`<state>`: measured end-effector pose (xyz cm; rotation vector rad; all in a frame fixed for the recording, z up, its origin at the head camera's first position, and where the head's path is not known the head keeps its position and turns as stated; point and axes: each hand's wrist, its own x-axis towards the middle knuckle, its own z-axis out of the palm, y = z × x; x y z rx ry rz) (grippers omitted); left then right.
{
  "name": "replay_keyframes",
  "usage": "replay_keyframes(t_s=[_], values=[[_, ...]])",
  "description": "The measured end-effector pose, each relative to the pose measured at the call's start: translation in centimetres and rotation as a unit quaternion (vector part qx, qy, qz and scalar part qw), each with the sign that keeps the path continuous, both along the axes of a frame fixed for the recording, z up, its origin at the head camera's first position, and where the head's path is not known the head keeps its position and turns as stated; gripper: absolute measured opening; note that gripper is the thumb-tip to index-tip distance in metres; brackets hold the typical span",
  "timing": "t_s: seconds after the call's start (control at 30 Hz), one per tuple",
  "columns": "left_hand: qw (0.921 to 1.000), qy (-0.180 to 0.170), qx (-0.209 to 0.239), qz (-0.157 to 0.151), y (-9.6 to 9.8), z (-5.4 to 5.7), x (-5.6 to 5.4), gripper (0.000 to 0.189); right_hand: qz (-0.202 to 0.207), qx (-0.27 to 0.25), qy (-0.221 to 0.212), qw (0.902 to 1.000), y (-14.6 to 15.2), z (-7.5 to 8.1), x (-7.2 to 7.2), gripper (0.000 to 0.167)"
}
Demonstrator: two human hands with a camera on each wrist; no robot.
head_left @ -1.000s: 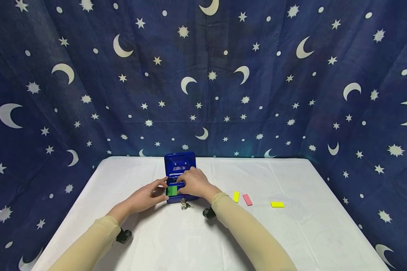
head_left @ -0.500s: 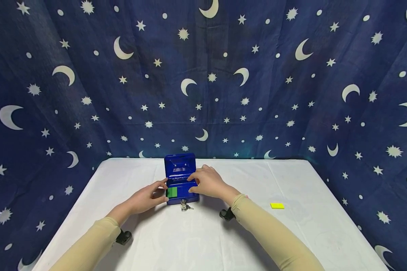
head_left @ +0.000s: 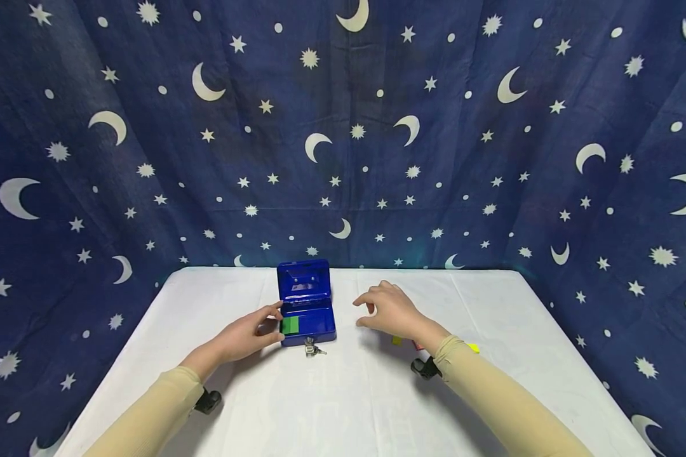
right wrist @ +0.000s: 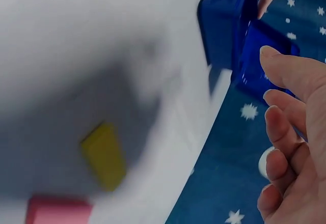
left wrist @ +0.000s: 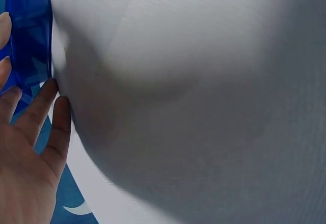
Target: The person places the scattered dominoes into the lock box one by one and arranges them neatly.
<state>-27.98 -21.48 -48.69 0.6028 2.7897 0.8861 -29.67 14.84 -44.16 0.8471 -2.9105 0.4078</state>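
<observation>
Blue and glossy, the rectangular lockable box (head_left: 318, 320) sits with its lid (head_left: 303, 279) raised, as half a second ago, but the bare right hand (head_left: 393, 310) has left its right end and is now apart, to its right — fingers loosely bent, released, carrying nothing. The bare left hand (head_left: 249, 330) has stayed at the box's left end, fingertips against it, not clenched. Counted: one box, what look like two flat green rectangular blocks (head_left: 286, 325) side by side within its left end, two flat yellow rectangular blocks (head_left: 397, 341) and one flat pink rectangular block (right wrist: 58, 211) to its right — partly hidden by the right arm. Small metal keys (head_left: 314, 348) lie at its front. So the box stands between both hands, nearer the left.
</observation>
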Motion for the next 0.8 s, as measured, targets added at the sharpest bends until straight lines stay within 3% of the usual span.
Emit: replay_keyframes(t_s=[0.3,0.8], values=[[1.0000,0.007,-0.006,0.003,-0.2,-0.1,-0.1,0.047,-0.039,-0.046,-0.031,0.9977,3.9,-0.4,0.2,0.043],[1.0000,0.000,0.002,0.001,-0.1,0.0,-0.4,0.056,-0.096,-0.065,-0.047,0.9922,9.0,-1.2,0.8,0.044]])
